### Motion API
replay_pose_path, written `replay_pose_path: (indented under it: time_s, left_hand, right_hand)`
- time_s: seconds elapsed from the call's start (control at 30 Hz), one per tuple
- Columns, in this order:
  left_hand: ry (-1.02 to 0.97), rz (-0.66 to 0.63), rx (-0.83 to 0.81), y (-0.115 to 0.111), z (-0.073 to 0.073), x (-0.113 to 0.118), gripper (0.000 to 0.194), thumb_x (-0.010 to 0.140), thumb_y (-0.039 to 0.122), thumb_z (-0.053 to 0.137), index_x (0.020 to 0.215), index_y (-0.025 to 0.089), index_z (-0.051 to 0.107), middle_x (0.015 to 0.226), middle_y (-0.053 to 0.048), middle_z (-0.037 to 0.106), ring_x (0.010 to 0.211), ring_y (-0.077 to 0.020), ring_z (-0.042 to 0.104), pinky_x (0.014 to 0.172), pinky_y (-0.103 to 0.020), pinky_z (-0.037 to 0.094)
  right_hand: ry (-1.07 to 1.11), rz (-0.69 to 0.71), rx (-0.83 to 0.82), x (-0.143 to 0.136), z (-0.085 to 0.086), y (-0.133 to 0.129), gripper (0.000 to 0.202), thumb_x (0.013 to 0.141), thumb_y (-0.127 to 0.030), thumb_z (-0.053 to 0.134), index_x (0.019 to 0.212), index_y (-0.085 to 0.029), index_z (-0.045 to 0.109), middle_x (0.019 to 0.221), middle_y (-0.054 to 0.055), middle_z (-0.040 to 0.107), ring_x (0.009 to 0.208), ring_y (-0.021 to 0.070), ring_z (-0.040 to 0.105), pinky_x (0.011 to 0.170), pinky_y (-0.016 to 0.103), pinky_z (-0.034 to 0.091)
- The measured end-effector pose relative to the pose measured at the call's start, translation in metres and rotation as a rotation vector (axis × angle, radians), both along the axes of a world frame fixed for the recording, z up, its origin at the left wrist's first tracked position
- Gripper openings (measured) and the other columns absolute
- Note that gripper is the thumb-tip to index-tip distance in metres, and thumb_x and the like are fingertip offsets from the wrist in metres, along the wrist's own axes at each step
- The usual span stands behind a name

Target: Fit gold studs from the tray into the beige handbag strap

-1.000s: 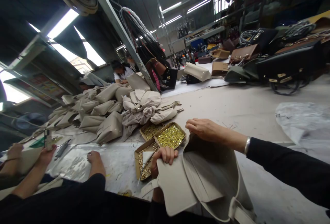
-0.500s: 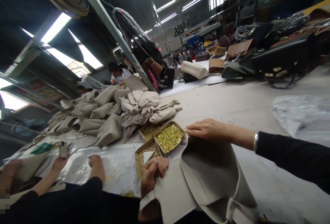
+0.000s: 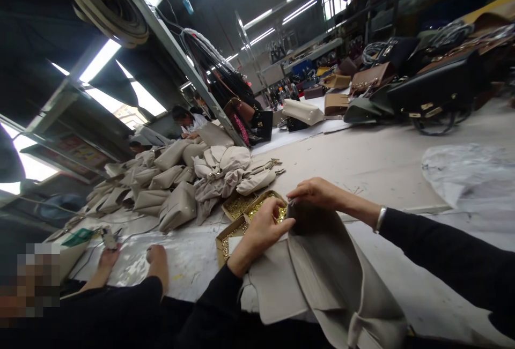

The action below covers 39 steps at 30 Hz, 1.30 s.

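A grey-beige bag [image 3: 333, 268] lies open in front of me, its flap [image 3: 277, 279] spread to the left. My right hand [image 3: 317, 193] pinches the bag's top corner at its far edge. Over the boxes, my left hand [image 3: 267, 228] has thumb and fingers apart near that corner, and nothing shows between them. Beneath and behind it, one box holds shiny gold pieces [image 3: 257, 207]. Beside it stand a box of smaller gold pieces [image 3: 237, 205] and a box of studs [image 3: 223, 244], partly hidden by my left hand.
Many beige bags [image 3: 177, 207] are heaped at the left. A co-worker's hands [image 3: 156, 258] rest near a plastic sheet, one holding a small device [image 3: 108, 238]. Black handbags [image 3: 434, 91] lie at the back right, above crumpled plastic [image 3: 466, 175].
My left hand has let go of the flap and moved up over the boxes toward the bag's corner. My right hand has closed on that corner. The view has shifted slightly.
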<state>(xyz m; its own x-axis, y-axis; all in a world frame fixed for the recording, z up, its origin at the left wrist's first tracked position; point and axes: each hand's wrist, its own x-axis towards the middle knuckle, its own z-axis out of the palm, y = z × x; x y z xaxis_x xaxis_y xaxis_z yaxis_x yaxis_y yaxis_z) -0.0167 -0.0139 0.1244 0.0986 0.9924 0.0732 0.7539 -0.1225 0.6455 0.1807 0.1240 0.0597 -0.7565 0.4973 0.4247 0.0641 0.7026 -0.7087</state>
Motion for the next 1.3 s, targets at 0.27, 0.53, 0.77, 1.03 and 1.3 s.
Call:
replay_pose_path:
  time_s: [0.27,0.53,0.77,1.03,1.3]
  left_hand:
    - [-0.340,0.132,0.001,0.032,-0.039,0.029,0.036,0.082,0.025,0.068,0.115,0.018,0.060,0.096,-0.002,0.063,0.074,-0.0118,0.063,0.068,-0.025,0.051]
    - [-0.292,0.201,0.099,0.033,-0.047,0.033,0.027,0.081,0.016,0.062,0.108,0.018,0.062,0.096,-0.003,0.064,0.085,-0.0157,0.064,0.076,-0.027,0.051]
    - [-0.563,0.125,0.150,0.031,-0.074,0.037,0.027,0.090,0.022,0.058,0.117,0.021,0.056,0.104,-0.006,0.070,0.097,-0.0197,0.067,0.090,-0.034,0.052]
    - [-0.838,0.119,0.295,0.037,-0.132,0.047,0.053,0.091,0.058,0.059,0.122,0.016,0.062,0.116,-0.012,0.068,0.108,-0.0270,0.063,0.099,-0.041,0.049]
    - [-0.633,0.009,0.397,0.031,-0.156,0.055,0.076,0.093,0.075,0.037,0.126,0.013,0.065,0.107,-0.015,0.073,0.096,-0.0286,0.068,0.089,-0.043,0.053]
  right_hand:
    - [0.078,-0.062,-0.210,0.007,-0.018,0.006,0.032,0.096,-0.039,0.064,0.118,-0.021,0.078,0.105,0.004,0.081,0.092,0.0235,0.076,0.086,0.033,0.058]
    - [0.132,-0.089,-0.221,0.006,-0.017,-0.001,0.032,0.094,-0.039,0.065,0.118,-0.023,0.078,0.110,0.006,0.080,0.096,0.0248,0.075,0.090,0.036,0.057]
    - [0.131,-0.002,-0.413,0.012,-0.014,-0.002,0.040,0.088,-0.051,0.074,0.114,-0.020,0.079,0.109,0.008,0.080,0.099,0.0264,0.074,0.090,0.037,0.056]
    - [-0.210,-0.101,-0.224,-0.010,-0.005,0.054,0.061,0.099,-0.064,0.046,0.101,-0.013,0.079,0.086,0.012,0.079,0.074,0.0223,0.073,0.063,0.030,0.056]
    - [-0.421,0.009,0.434,-0.114,-0.006,0.102,0.041,0.090,-0.026,0.070,0.130,-0.024,0.067,0.122,0.011,0.072,0.108,0.0268,0.068,0.093,0.038,0.052]
